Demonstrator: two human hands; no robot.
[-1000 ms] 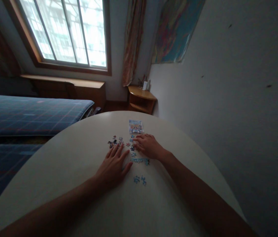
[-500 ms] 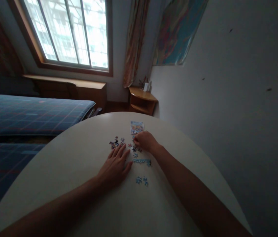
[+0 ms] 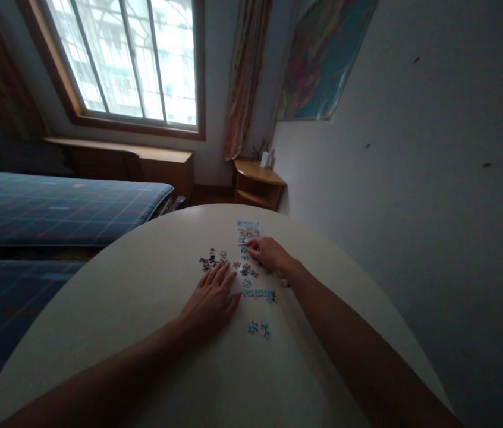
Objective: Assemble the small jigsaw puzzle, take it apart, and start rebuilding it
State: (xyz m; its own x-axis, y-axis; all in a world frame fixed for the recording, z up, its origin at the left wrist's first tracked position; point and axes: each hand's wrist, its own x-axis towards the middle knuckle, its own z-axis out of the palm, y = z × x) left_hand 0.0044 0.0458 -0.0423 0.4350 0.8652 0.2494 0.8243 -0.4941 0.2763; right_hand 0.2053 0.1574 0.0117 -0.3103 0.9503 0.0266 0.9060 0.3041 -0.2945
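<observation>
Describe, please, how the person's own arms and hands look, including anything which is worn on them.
The left hand and the right hand wear no gloves. No sleeve, watch or bracelet shows on the left forearm or the right forearm. Small rings cannot be ruled out in this dim view.

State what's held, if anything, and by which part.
Left hand lies flat, holding nothing visible. Right hand is at puzzle pieces; whether it pinches one cannot be told.

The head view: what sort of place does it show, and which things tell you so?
Probably a bedroom in a home: what looks like a plaid mattress lies left of the pale table, and patterned curtains flank the window.
</observation>
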